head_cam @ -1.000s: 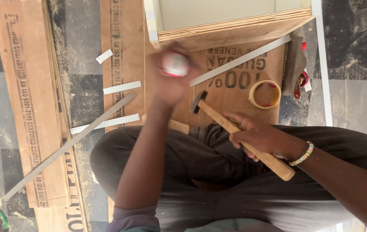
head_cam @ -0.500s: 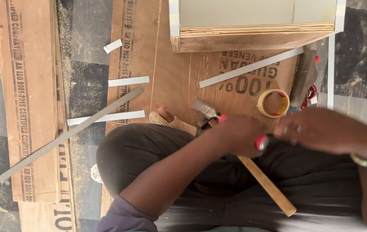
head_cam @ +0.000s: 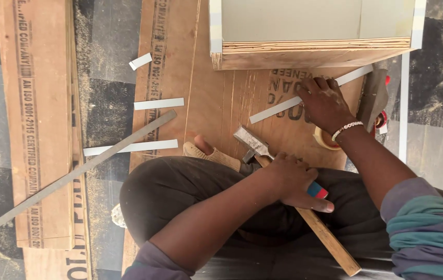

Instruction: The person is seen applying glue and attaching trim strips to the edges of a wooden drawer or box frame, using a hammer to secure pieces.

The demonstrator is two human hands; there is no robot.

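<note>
My left hand (head_cam: 294,179) is closed around a small blue and red object (head_cam: 317,191) and rests on the wooden handle of a hammer (head_cam: 251,142), which lies across my lap. My right hand (head_cam: 325,103), with a beaded bracelet at the wrist, reaches forward. Its fingers curl over a long white strip (head_cam: 273,110) lying on the plywood sheet (head_cam: 221,103). A roll of tape (head_cam: 322,140) sits half hidden under that wrist. My crossed legs in dark trousers fill the lower middle, with one foot showing by the hammer head.
A plywood box (head_cam: 309,54) with white-edged walls stands at the top. Three short white strips (head_cam: 159,103) and a long grey bar (head_cam: 76,173) lie to the left. A plywood board (head_cam: 35,129) lies on the tiled floor, and a dark tool (head_cam: 374,96) at the right.
My right hand has let go of the hammer and moved forward onto the long white strip. My left hand came down from in front of the camera onto the hammer handle.
</note>
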